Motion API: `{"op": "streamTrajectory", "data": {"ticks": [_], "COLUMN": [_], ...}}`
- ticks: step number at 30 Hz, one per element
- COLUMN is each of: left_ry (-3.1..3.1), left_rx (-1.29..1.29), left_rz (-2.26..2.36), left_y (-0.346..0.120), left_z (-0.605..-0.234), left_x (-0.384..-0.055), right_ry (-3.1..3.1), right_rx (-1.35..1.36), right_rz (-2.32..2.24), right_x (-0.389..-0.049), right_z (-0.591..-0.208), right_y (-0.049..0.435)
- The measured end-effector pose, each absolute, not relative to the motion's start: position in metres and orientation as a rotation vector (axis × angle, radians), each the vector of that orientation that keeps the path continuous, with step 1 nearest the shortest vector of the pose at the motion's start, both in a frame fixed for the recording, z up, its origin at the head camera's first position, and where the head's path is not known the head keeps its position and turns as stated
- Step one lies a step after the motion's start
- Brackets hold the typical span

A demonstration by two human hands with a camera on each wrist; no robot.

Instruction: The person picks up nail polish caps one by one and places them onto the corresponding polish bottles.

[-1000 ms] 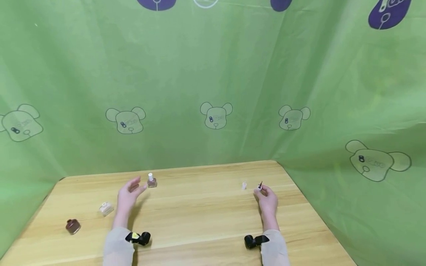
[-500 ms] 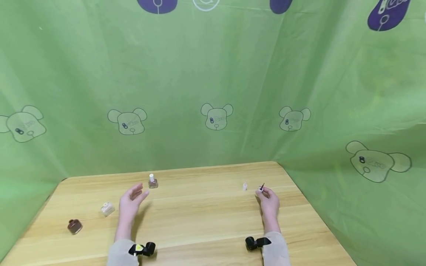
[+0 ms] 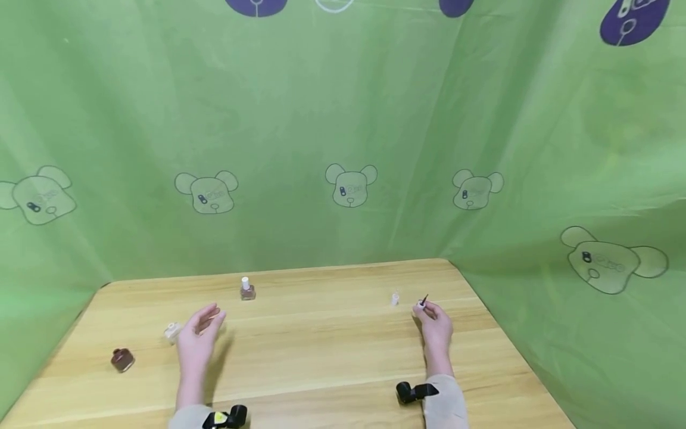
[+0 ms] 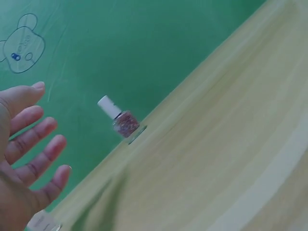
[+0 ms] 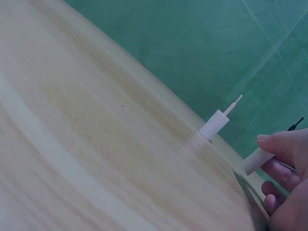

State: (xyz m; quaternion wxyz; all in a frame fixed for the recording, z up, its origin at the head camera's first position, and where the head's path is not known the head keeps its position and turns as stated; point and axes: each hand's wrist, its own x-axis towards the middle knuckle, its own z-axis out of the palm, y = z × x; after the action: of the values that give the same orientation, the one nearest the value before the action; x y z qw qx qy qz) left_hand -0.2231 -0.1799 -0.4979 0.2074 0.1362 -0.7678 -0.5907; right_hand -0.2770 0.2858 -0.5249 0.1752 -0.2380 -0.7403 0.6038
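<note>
In the head view my right hand [image 3: 438, 330] pinches a white nail polish cap [image 5: 259, 160] between thumb and fingers, its dark brush pointing upward. Beside it, a second white brush cap [image 3: 395, 300] stands on the table with its pale brush up. My left hand [image 3: 196, 342] holds nothing, its fingers spread and relaxed. It partly covers an uncapped bottle of clear or pale nail polish [image 3: 171, 332]; whether they touch I cannot tell. Farther back stands a capped bottle of mauve glitter nail polish [image 4: 126, 124]. An uncapped dark red nail polish bottle [image 3: 122, 360] sits at the left.
The wooden table [image 3: 321, 345] has a rounded far edge against a green curtain [image 3: 289, 232] printed with bear heads. The curtain also runs along the right side. Each sleeve carries a black wrist camera [image 3: 417, 392].
My left hand has drawn back from the capped mauve bottle, toward the left and nearer the pale bottle. The right hand stays almost where it was, still pinching the cap.
</note>
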Motion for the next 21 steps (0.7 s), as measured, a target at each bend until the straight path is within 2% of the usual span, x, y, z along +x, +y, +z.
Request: {"op": "streamTrajectory", "data": {"ticks": [7, 21], "left_ry": [-1.917, -1.618], "left_rx": [0.345, 0.467], "left_rz": [-1.479, -1.362], "left_y": [-0.186, -0.217], "left_z": [-0.498, -0.498], "left_x": [-0.214, -0.204], "right_ry": [-2.071, -2.048], "right_rx": [-0.671, -0.643], "right_rz": [1.658, 1.684], "right_x": [-0.276, -0.275], "right_z": [-0.52, -0.509], "right_y": [0.285, 0.286]}}
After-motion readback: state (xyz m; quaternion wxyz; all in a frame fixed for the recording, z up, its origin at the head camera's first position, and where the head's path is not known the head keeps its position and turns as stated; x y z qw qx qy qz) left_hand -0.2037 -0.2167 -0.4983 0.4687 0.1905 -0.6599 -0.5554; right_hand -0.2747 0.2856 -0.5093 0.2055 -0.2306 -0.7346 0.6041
